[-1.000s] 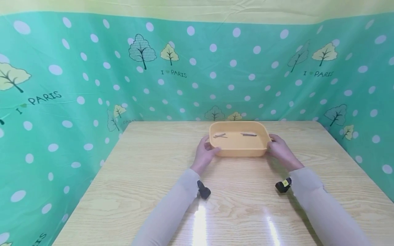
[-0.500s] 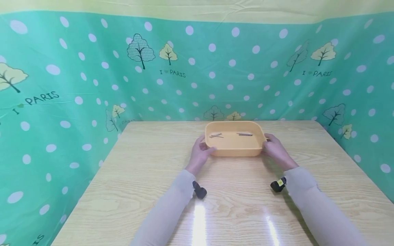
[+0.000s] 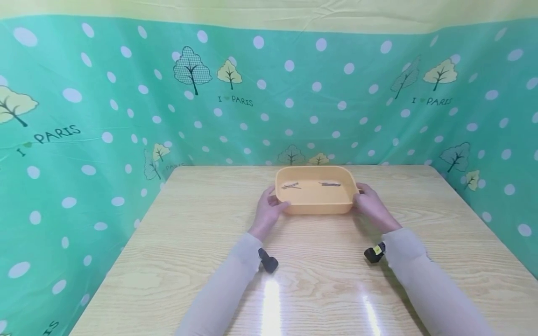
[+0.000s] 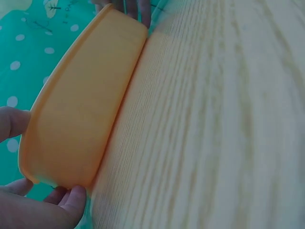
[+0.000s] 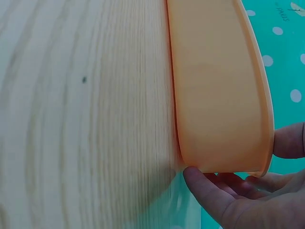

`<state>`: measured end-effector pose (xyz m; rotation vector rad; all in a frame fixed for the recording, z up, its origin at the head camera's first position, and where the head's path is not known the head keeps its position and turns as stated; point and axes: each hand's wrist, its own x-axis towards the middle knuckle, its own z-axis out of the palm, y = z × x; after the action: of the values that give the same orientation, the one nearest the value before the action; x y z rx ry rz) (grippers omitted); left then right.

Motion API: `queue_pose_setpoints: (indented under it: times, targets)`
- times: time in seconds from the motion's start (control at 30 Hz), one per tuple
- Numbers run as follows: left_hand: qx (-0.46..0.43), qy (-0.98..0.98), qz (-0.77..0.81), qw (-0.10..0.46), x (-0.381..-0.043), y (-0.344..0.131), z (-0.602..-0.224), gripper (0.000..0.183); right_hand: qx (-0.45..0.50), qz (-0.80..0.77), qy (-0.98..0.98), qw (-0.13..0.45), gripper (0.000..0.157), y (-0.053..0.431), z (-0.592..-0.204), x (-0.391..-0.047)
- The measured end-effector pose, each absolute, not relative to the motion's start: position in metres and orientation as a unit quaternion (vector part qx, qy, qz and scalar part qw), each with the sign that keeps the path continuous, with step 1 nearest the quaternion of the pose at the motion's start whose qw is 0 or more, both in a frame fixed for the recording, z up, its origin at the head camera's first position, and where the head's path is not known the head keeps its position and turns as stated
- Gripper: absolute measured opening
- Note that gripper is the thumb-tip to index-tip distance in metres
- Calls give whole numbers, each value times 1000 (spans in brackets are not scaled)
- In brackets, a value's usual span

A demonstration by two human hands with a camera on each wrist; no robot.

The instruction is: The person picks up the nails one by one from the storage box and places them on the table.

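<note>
Near the back of the table, an orange-yellow rectangular plastic bin (image 3: 317, 209) with rounded corners is held at both ends. My left hand (image 3: 268, 210) grips its left end, the thumb over the near left corner of the rim. At the opposite end my right hand (image 3: 371, 205) holds the bin, fingers curled against the end wall. Inside lie two small groups of thin dark metallic sticks: a crossed group (image 3: 291, 186) on the left and a parallel group (image 3: 329, 184) on the right. In both wrist views the bin's underside edge runs close along the wood.
The light wood-grain table (image 3: 201, 261) reaches back to a green dotted curtain (image 3: 252, 107) with printed trees, which also hangs along both sides. A small black device sits at each wrist, one on the left (image 3: 269, 262) and one on the right (image 3: 373, 254).
The bin, with both hands on its ends, has moved a short way to the left along the back of the table. The sticks have travelled with it, their layout much the same.
</note>
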<state>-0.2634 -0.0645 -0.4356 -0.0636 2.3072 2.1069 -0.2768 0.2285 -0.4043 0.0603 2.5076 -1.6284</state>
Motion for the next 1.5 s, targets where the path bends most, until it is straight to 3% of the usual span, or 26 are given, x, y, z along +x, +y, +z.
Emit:
queue_pose_setpoints:
  times: [1.5]
  targets:
    - [-28, 722, 692, 5, -259, -90, -435, 79, 23, -561, 823, 80, 69, 203, -405, -276]
